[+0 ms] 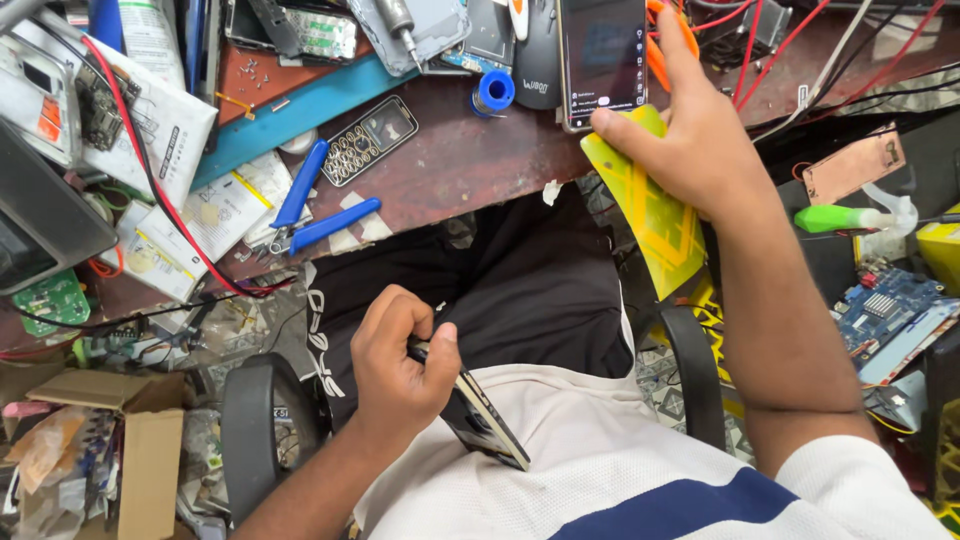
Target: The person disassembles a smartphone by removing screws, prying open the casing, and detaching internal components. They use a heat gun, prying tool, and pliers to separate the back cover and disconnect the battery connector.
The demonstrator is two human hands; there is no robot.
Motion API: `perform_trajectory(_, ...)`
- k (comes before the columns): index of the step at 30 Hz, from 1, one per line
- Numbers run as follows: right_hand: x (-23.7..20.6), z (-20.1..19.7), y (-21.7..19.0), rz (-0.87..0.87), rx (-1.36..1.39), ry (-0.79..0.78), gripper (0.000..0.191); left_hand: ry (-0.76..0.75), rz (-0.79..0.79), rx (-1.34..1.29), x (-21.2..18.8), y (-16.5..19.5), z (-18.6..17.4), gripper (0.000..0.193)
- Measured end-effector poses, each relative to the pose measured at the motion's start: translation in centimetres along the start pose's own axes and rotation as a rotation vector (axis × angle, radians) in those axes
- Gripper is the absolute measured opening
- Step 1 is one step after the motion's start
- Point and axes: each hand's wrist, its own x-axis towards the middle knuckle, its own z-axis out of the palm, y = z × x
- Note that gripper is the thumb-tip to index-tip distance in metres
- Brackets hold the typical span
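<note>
Head view: left hand [400, 365] grips flat dark phone [480, 415]; right hand [695, 130] pinches yellow plastic sheet [655, 215].

I have only one view, from the camera on the person's head. It looks almost straight down, past the chest and lap, and a little forward. The workbench [470, 160] fills the top of my picture, and its near edge runs across the middle on a slant. The left hand [400, 365] is very close, low in the picture. The right hand [690, 130] is farther, up by the near edge.
</note>
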Motion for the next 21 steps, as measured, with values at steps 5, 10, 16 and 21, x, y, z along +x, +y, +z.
perform_trajectory(5,1.3,0.7,0.2,0.006,-0.083,-0.046,0.098,0.004,-0.028,-0.019,0.6,-0.9,-0.6,0.020)
perform_trajectory(10,0.8,1.2,-0.2,-0.190,0.097,-0.097,0.084,0.002,-0.053,-0.025,1.2,-1.9,-0.4,0.020)
perform_trajectory(16,0.3,-0.1,-0.8,-0.056,0.243,-0.073,0.091,-0.004,-0.107,-0.026,1.9,-3.1,0.3,0.020)
perform_trajectory(21,0.6,0.0,-1.4,0.102,0.148,-0.108,0.099,-0.013,-0.119,-0.029,2.9,-4.0,1.4,0.019)
